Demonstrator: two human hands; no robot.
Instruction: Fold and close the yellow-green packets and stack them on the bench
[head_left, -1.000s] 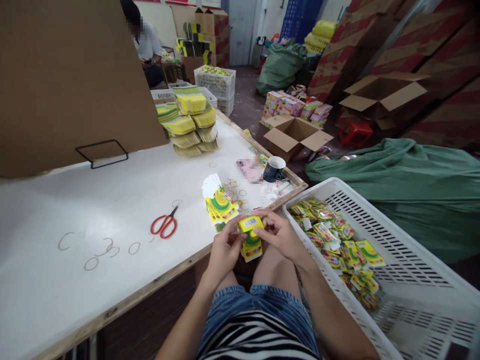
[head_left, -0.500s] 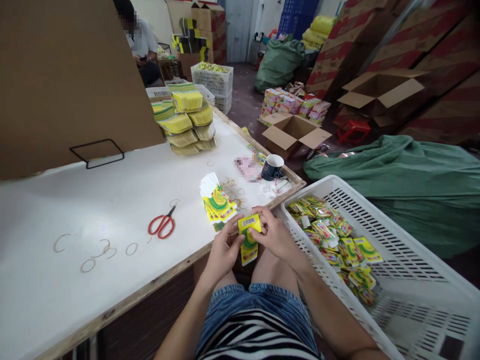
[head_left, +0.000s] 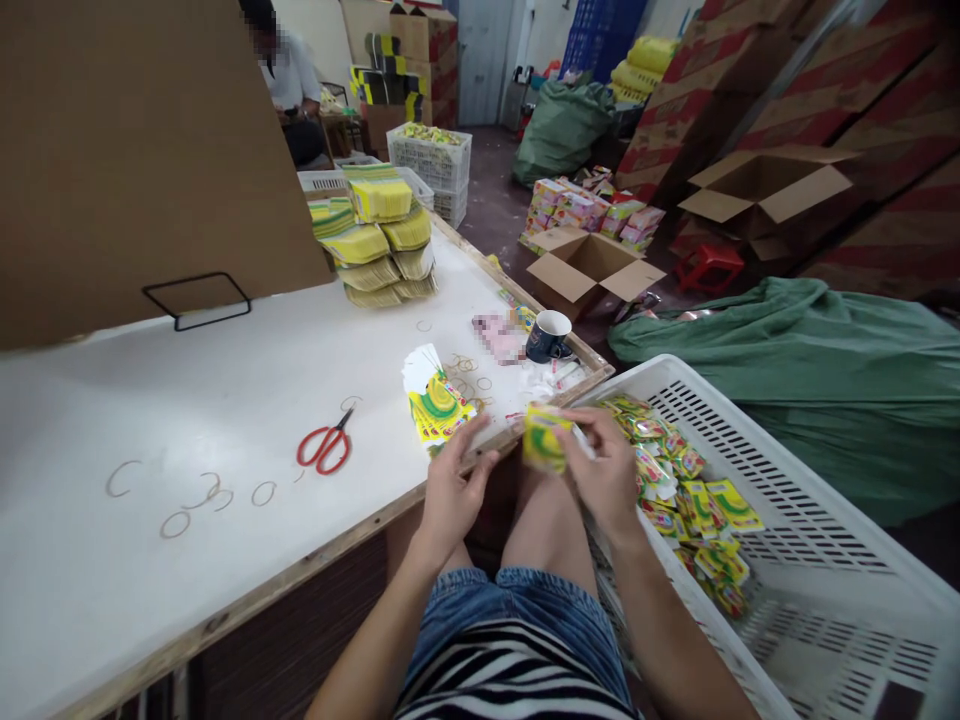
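Note:
Between the table edge and the basket, my right hand point(head_left: 606, 470) grips a small yellow and green card packet point(head_left: 544, 438), which is blurred by motion. My left hand point(head_left: 456, 490) is at the table's edge with its fingers apart and nothing in them. Just beyond it lies a fanned stack of yellow and white printed cards point(head_left: 436, 400) on the white table point(head_left: 247, 400). To the right, a white plastic basket point(head_left: 810, 500) holds many similar yellow packets point(head_left: 697, 500).
Red-handled scissors point(head_left: 325, 448) and loose rubber bands point(head_left: 262, 493) lie on the table. A mug point(head_left: 548, 336) stands near the corner. Taller card stacks point(head_left: 379, 235) sit farther back, beside a cardboard panel point(head_left: 150, 150). An open carton point(head_left: 592, 270) and a seated person point(head_left: 292, 90) are beyond.
My right hand has moved right toward the basket with the packet. My left hand has let go of the packet and its fingers have opened.

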